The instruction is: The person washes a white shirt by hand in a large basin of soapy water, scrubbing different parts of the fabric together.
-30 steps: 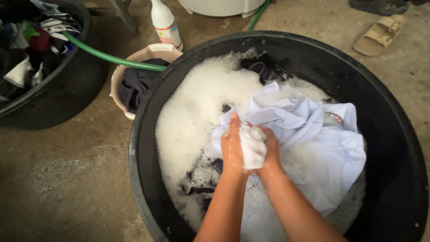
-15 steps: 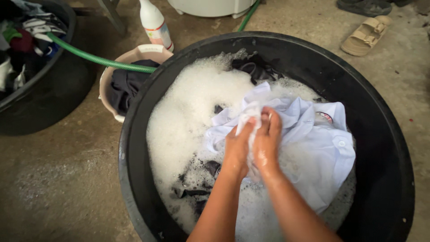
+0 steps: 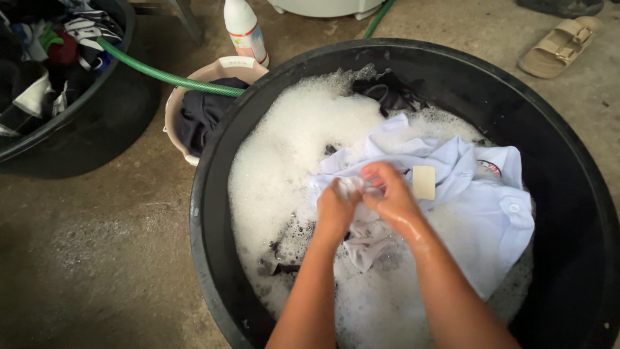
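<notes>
soap bar [image 3: 423, 181] now uncovered — beside right hand [image 3: 389, 196]

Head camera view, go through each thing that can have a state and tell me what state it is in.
White shirt: wet, bunched, lying on the suds.
Left hand: closed on a fold of the white shirt.
Right hand: closed on the same fold.
Black tub: filled with foamy water.
Soap bar: resting on the shirt, untouched.
Green hose: draped into the beige bucket.
White bottle: upright.
</notes>
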